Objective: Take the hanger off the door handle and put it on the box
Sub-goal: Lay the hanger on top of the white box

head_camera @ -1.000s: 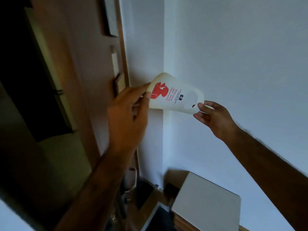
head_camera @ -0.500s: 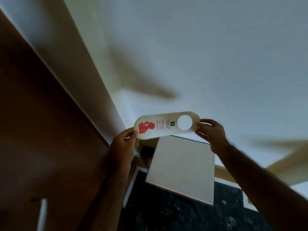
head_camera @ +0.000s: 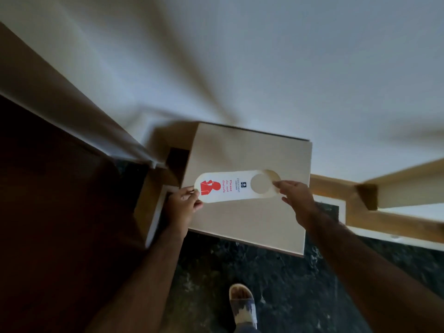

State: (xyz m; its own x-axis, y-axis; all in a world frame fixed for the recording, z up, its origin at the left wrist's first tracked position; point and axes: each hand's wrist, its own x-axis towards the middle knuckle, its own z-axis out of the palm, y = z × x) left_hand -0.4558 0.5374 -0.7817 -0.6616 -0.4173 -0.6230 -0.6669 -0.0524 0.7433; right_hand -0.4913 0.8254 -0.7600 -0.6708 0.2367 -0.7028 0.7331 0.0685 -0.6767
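The hanger (head_camera: 234, 187) is a white card with a red figure, the words "Please do not disturb" and a round hole at its right end. It is held flat and level above the top of the beige box (head_camera: 247, 217), which stands on the floor against the wall. My left hand (head_camera: 183, 200) pinches the card's left end, by the red figure. My right hand (head_camera: 292, 193) pinches the right end, at the rim of the hole. Whether the card touches the box top I cannot tell. The door handle is out of sight.
A dark wooden door (head_camera: 55, 200) fills the left side. White wall (head_camera: 240, 68) rises behind the box. A wooden skirting board (head_camera: 336, 186) runs to the right along the wall. The floor (head_camera: 276, 284) is dark marble, with my slippered foot (head_camera: 242, 306) on it.
My view has swung down from the door to the floor. Both hands have carried the hanger down and now hold it low over the box top.
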